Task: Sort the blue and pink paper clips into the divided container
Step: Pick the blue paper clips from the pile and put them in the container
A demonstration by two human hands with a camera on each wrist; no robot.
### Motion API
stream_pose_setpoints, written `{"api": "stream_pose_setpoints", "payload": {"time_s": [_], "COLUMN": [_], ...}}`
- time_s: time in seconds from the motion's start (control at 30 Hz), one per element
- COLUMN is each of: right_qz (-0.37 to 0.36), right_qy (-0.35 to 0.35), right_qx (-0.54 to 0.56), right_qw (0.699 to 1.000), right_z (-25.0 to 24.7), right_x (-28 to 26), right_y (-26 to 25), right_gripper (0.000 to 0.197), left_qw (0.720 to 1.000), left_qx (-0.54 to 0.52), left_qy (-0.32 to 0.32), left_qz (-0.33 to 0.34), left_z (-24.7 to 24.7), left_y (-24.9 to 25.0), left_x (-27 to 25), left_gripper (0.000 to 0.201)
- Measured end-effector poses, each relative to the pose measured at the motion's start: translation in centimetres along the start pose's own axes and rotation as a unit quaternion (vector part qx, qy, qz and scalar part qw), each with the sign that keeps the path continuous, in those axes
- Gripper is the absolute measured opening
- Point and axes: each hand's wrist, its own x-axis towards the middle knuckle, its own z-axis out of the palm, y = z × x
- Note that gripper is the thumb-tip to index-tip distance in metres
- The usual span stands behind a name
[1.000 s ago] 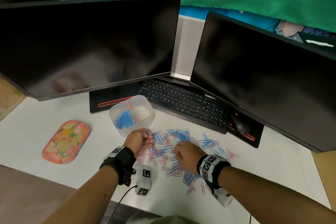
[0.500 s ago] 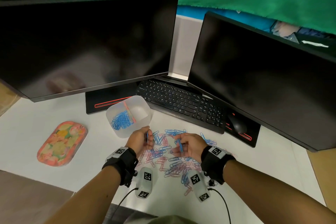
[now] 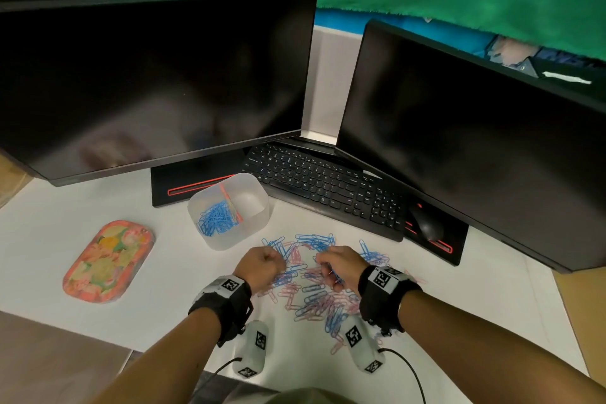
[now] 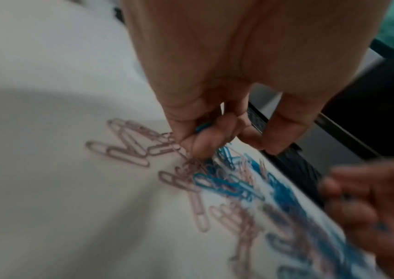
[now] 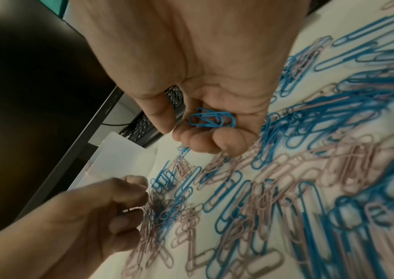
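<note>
Paper clips [image 3: 311, 285], blue and pink mixed, lie scattered in a loose heap on the white table [image 3: 164, 315], just in front of the divided container [image 3: 229, 211], which sits near the keyboard [image 3: 324, 184]. One compartment of the container, the left one, already holds a mound of blue clips [image 3: 214, 219]; the other looks bare, so the blues seem to be going in first. Both hands work low over the heap, probably so each can gather several clips before a trip to the container. From the head view the left hand [image 3: 260, 267] reads only as a closed fist at the heap's near-left edge, and the right hand [image 3: 341, 264] as curled, with a bit of blue showing below it. The wrist views fill that in: the right hand [image 5: 205, 105] cups a small bunch of blue clips [image 5: 211, 119] in its palm, its fingers [image 5: 205, 142] curled under them, while the left hand's fingers [image 4: 205, 139] are pinched round a blue clip [image 4: 203, 126] with the tips down among pink ones. Keeping the collected clips in the palm likely frees the fingertips for the next pick. Neither wrist view shows the container's contents.
</note>
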Motion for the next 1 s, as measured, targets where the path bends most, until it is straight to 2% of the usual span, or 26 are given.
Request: {"api": "stream_pose_setpoints", "payload": {"time_s": [0.03, 0.1, 0.17, 0.2, 0.4, 0.63, 0.73, 0.9, 1.0], "right_qz": [-0.005, -0.012, -0.016, -0.018, -0.032, -0.035, -0.033, -0.045, -0.046], "right_qy": [0.003, 0.004, 0.002, 0.0, -0.001, -0.002, -0.007, -0.01, -0.009], "right_qx": [-0.014, -0.037, -0.049, -0.058, -0.083, -0.08, -0.069, -0.062, -0.068], "right_qw": [1.0, 0.999, 0.999, 0.998, 0.996, 0.996, 0.997, 0.997, 0.997], "right_z": [0.0, 0.0, 0.1, 0.1, 0.0, 0.6, 1.1, 1.8, 2.0], "right_x": [0.0, 0.0, -0.1, -0.3, -0.6, -0.5, -0.3, -0.4, -0.5], "right_y": [0.1, 0.1, 0.0, 0.0, -0.2, -1.0, -1.4, -2.3, -2.5], "right_gripper": [0.017, 0.015, 0.016, 0.017, 0.017, 0.018, 0.016, 0.014, 0.015], "left_qw": [0.994, 0.953, 0.924, 0.921, 0.936, 0.967, 0.977, 0.99, 0.996], "left_qx": [0.1, 0.283, 0.355, 0.361, 0.318, 0.215, 0.175, 0.098, 0.04], "left_qy": [0.001, -0.003, -0.007, -0.006, 0.018, 0.053, 0.042, 0.038, 0.029], "left_qz": [0.042, 0.107, 0.143, 0.147, 0.149, 0.124, 0.113, 0.092, 0.078], "left_z": [0.1, 0.5, 0.8, 0.9, 0.6, -0.3, -0.8, -1.3, -1.5], "left_y": [0.0, -0.3, -0.7, -0.7, -0.9, 0.2, 0.5, 0.5, 0.6], "left_x": [0.0, -0.1, -0.1, -0.2, -0.3, -0.6, -0.7, -0.9, -1.0], "left_gripper": [0.002, 0.013, 0.012, 0.011, 0.008, 0.018, 0.019, 0.032, 0.025]}}
